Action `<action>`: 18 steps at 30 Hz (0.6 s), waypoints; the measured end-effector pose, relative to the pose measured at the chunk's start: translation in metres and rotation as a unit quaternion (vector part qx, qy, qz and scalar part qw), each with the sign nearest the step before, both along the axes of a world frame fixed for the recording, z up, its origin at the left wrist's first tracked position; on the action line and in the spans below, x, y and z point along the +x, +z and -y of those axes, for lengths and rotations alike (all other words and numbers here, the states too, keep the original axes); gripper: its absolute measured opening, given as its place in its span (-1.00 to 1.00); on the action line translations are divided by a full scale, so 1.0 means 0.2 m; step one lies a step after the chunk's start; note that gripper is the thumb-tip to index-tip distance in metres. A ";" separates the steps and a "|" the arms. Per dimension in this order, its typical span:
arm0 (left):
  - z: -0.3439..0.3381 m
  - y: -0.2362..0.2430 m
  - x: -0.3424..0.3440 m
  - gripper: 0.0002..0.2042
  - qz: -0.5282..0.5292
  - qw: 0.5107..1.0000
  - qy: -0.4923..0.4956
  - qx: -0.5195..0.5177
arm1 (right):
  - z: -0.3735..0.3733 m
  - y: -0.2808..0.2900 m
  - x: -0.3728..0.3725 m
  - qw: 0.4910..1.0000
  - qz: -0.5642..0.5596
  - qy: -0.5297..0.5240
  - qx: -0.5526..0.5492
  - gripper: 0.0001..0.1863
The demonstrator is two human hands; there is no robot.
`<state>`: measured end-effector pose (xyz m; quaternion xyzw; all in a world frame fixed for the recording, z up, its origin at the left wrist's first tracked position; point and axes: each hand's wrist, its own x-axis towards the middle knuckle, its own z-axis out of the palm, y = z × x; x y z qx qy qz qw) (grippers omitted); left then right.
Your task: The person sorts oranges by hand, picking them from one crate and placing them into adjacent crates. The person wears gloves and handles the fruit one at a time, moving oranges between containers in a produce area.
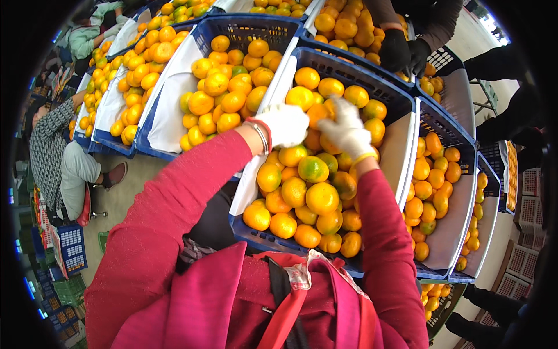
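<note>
Oranges (293,192) are piled in a blue crate (372,82) lined with white sheets (394,154). Over them, the gloved left hand (286,125) and blurred right hand (350,134) are held close together; whether either grip is clenched or released cannot be told.

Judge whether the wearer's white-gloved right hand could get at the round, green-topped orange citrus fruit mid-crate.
Probably yes: the white-gloved right hand is over the same blue plastic crate, and the round, green-topped orange citrus fruit sits uncovered on the pile.
</note>
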<state>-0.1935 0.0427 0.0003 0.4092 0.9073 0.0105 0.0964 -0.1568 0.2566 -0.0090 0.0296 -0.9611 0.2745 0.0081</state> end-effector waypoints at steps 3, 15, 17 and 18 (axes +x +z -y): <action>0.02 0.03 -0.06 -0.65 -0.099 0.984 0.032 0.148 | -0.22 0.11 0.06 0.972 -0.022 -0.227 -0.050 -0.26; -0.30 -0.17 -0.07 -0.48 -0.123 0.983 0.058 0.122 | -0.33 -0.05 0.07 0.930 0.127 -0.346 -0.003 -0.04; -0.34 -0.14 -0.09 -0.51 -0.161 0.970 0.065 0.171 | -0.27 0.01 0.08 0.942 0.121 -0.306 0.073 -0.06; -0.38 -0.12 -0.10 -0.53 -0.178 0.962 0.064 0.199 | -0.25 0.04 0.09 0.943 0.118 -0.290 0.112 -0.07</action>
